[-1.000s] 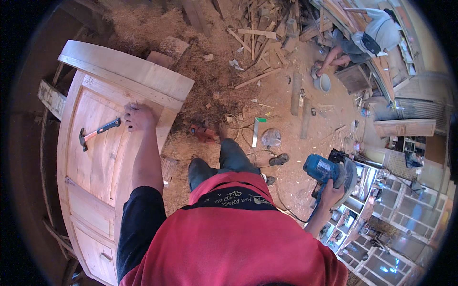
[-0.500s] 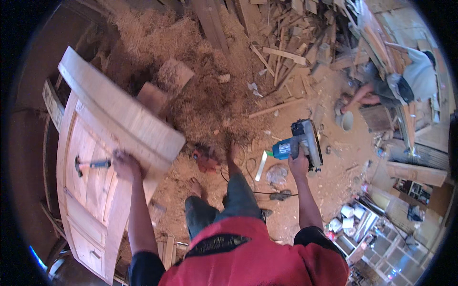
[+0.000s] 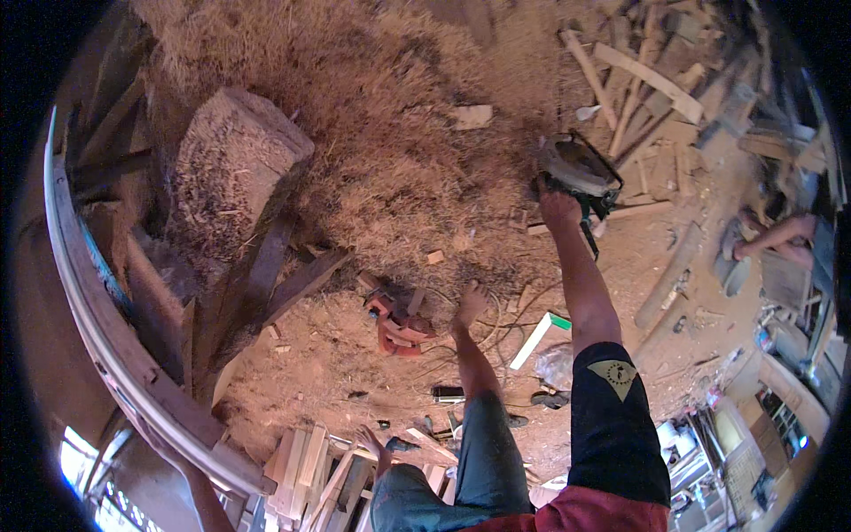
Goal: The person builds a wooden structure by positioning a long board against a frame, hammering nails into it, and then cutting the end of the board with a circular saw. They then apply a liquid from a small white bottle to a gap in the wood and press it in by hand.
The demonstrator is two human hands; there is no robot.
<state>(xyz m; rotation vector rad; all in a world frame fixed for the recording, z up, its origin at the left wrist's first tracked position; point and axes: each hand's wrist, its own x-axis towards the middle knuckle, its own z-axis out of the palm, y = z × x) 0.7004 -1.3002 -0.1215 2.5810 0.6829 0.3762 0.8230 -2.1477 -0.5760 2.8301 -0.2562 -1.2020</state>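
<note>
My right hand (image 3: 560, 211) grips a circular saw (image 3: 581, 168) by its handle and holds it out over the sawdust, ahead and to the right. At the lower left, my left hand (image 3: 167, 446) is against the face of a large wooden panel (image 3: 168, 390), close to its curved edge. The panel shows almost edge-on along the left rim. Blur and the panel's edge hide the left fingers, and I cannot see whether they hold anything.
Near my bare feet lies a red power tool (image 3: 399, 332) with a cable. A white-and-green strip (image 3: 536, 341) lies to its right. A big wood block (image 3: 235, 151) stands at the left among shavings. Scrap wood (image 3: 651, 80) is piled far right; another person's arm (image 3: 780, 238) shows beyond.
The circular saw has moved forward in my right hand. The panel has tipped up edge-on at the left, and my left hand has gone lower. The hammer beside that hand is out of sight.
</note>
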